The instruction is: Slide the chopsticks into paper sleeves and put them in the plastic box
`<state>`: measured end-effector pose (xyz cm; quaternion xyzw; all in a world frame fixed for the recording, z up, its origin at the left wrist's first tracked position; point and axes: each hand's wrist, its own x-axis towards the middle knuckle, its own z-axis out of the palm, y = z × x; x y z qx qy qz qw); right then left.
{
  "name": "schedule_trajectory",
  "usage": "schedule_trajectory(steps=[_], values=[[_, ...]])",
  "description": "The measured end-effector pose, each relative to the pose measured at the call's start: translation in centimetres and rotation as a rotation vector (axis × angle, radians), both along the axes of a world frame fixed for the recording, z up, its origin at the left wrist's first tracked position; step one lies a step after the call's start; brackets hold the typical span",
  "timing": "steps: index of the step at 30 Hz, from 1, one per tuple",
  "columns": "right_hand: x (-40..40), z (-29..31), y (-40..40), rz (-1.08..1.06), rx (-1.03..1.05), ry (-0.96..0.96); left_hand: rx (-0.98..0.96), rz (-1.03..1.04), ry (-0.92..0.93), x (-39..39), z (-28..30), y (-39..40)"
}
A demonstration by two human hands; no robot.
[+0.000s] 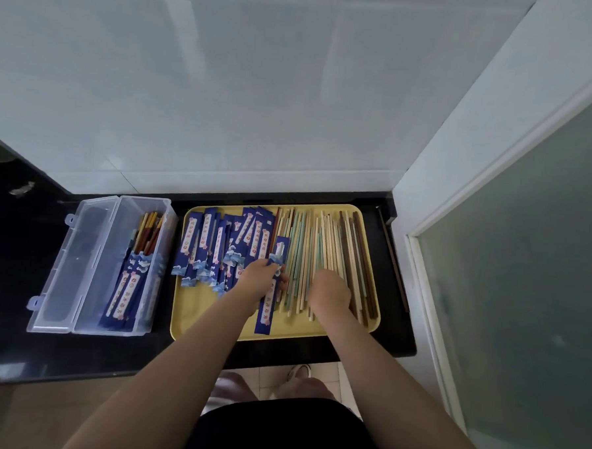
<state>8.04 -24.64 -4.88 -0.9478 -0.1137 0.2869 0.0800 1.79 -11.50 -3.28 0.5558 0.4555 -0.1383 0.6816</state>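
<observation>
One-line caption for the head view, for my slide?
Left hand grips blue paper sleeve; right hand rests on loose chopsticks, yellow tray.

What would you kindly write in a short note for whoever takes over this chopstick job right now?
Left hand grips a blue paper sleeve over the yellow tray. Right hand rests on the loose chopsticks; its fingers are hidden.
Empty sleeves lie piled on the tray's left part.
Done: a few sleeved pairs lie in the open plastic box.
Left: sleeve the many remaining chopsticks and box them.
</observation>
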Motion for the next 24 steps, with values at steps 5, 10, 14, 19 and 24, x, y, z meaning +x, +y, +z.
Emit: schedule_trajectory(steps=[5,10,14,19,24], values=[[-1.2,-0.9,0.4,-0.162,0.062,-0.03,0.053,-0.033,0.081,-0.1,-4.6,1.1],[-1.7,-1.8,0.2,-0.327,0.146,-0.045,0.002,0.007,0.06,-0.2,-1.0,0.0],[-1.5,-1.8,0.2,-0.356,0.199,-0.005,-0.018,0.036,0.037,-0.4,-0.9,-0.2],[-1.2,0.0,-0.6,-0.379,0.354,-0.007,-0.068,0.052,-0.034,-0.4,-0.3,0.1],[0.3,4.1,-1.2,-0.42,0.659,0.169,-0.113,0.055,-0.107,0.1,0.4,0.0]])
